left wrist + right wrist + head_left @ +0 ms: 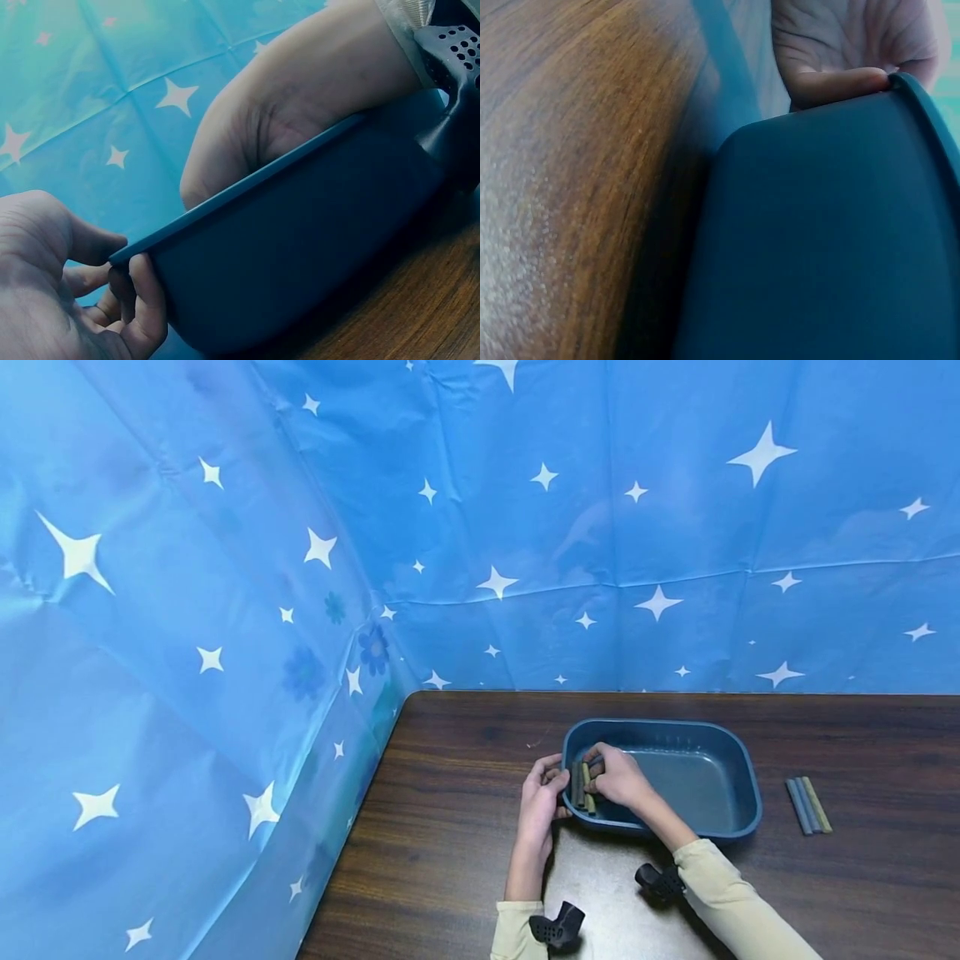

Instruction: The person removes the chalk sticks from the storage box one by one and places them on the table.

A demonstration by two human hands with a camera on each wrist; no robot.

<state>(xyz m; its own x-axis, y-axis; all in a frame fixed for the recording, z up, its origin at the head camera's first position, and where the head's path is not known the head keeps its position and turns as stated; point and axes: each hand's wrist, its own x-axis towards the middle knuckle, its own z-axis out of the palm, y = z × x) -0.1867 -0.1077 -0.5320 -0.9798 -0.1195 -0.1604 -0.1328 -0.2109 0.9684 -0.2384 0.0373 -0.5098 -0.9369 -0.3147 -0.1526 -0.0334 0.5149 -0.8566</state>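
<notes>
A blue plastic basin (pixel 693 781) stands on the table. My left hand (pixel 536 802) holds its left end, with the thumb at the rim and the fingers against the outer wall; the left wrist view shows this hand (pixel 71 289) at the rim too. Inside that end lie a dark grey-green stick (pixel 577 785) and a yellowish stick (pixel 588 800), side by side. My right hand (pixel 617 777) reaches over the front wall and pinches the yellowish stick. In the left wrist view, the wall hides the right hand's (pixel 247 142) fingertips.
To the right of the basin, a blue-grey stick (pixel 798 806), another bluish stick (pixel 810 804) and a yellow-green stick (pixel 817 804) lie together on the dark wooden table (pixel 442 860). A blue star-patterned curtain (pixel 570 527) borders the table behind and at left.
</notes>
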